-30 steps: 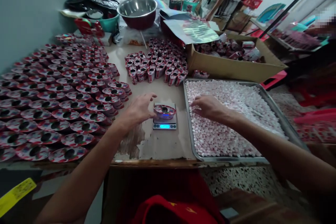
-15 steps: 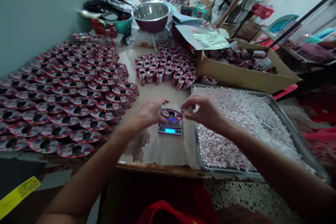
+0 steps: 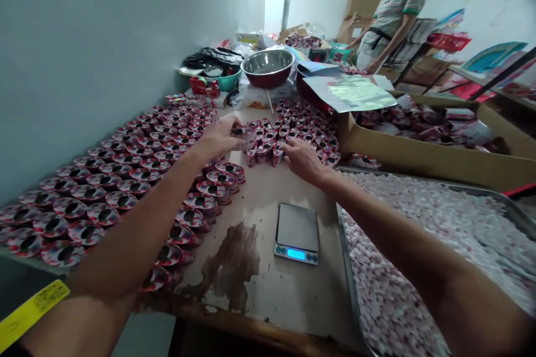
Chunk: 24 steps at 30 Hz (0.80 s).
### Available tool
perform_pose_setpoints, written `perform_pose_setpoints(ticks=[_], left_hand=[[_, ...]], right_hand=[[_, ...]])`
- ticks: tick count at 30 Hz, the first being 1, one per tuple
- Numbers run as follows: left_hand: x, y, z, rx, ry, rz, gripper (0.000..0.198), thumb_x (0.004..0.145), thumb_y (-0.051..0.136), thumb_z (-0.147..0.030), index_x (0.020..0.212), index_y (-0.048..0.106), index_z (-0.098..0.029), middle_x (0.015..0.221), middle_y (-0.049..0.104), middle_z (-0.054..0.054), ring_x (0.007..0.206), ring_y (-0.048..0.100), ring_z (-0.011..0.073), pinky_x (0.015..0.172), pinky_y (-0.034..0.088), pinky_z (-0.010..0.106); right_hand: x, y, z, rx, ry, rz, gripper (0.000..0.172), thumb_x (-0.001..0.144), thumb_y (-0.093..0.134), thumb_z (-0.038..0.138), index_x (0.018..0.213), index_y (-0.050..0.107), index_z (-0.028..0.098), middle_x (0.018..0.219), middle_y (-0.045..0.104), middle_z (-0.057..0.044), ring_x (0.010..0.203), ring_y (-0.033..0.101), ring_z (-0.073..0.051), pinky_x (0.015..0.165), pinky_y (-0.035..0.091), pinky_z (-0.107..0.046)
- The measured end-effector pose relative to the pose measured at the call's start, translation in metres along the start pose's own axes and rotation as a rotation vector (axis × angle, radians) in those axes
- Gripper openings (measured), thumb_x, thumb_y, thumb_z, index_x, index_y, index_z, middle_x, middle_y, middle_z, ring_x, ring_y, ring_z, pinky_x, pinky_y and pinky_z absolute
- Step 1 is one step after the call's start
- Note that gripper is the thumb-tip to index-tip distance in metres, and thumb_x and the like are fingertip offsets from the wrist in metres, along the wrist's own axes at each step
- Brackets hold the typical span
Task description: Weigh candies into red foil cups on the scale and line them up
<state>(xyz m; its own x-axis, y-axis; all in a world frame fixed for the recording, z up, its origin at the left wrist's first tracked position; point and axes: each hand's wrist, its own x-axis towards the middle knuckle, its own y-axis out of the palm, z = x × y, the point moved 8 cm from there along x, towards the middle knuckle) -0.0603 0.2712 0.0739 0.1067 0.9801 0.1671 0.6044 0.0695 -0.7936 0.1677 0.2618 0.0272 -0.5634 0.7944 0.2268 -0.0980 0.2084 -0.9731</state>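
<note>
My left hand [image 3: 221, 136] is closed on a small red-and-white printed carton [image 3: 248, 135], blurred by motion, above the edge of the left rows. My right hand [image 3: 305, 160] has its fingers bent against another printed carton [image 3: 278, 153] at the front of the middle group; its fingertips are partly hidden. Nearer me lies a small digital scale [image 3: 298, 227] with a lit blue display and a bare plate. Many like cartons [image 3: 86, 231], with oval tops and dark round holes, stand in rows on the left.
A metal tray [image 3: 349, 284] of white and pinkish pellets lies at right. Behind it stands a cardboard box [image 3: 419, 150] of printed packs with sheets [image 3: 355, 95] over its corner. A steel bowl [image 3: 268, 67] sits at the back. Another person [image 3: 393, 17] stands beyond the table.
Both hands have moved from the scale toward the back of the table. The carton that stood on the scale is off it. My view has tilted up and shifted left.
</note>
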Motion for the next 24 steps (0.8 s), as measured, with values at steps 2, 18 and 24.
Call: perform_pose_setpoints(ticks=[2,18,24], left_hand=[[0.026,-0.007,0.021,-0.062,0.028,0.078,0.048,0.070,0.080,-0.022,0.118,0.070,-0.020,0.109,0.073,0.006,0.103,0.071,0.0257,0.094,0.055,0.038],[0.010,0.018,0.068,0.075,0.207,0.278,0.052,0.076,0.071,-0.043,0.125,0.069,-0.025,0.113,0.077,0.004,0.109,0.071,0.0270,0.102,0.054,0.036],[0.006,0.046,0.063,0.302,0.264,0.593,0.053,0.077,0.060,-0.029,0.128,0.072,-0.022,0.124,0.076,0.007,0.116,0.070,0.0266,0.105,0.053,0.033]], right_hand=[[0.023,0.015,0.008,-0.106,-0.054,0.040,0.035,0.105,0.049,0.011,0.126,0.077,0.012,0.128,0.072,-0.021,0.121,0.065,-0.033,0.096,0.043,-0.041],[0.037,0.012,0.013,-0.176,-0.218,0.144,0.024,0.106,0.059,0.020,0.114,0.080,0.013,0.124,0.076,-0.017,0.120,0.065,-0.031,0.102,0.031,-0.042],[-0.016,-0.044,0.036,-0.116,-0.110,0.225,0.036,0.105,0.059,0.039,0.095,0.083,0.015,0.099,0.082,-0.015,0.090,0.073,-0.027,0.085,0.036,-0.040]])
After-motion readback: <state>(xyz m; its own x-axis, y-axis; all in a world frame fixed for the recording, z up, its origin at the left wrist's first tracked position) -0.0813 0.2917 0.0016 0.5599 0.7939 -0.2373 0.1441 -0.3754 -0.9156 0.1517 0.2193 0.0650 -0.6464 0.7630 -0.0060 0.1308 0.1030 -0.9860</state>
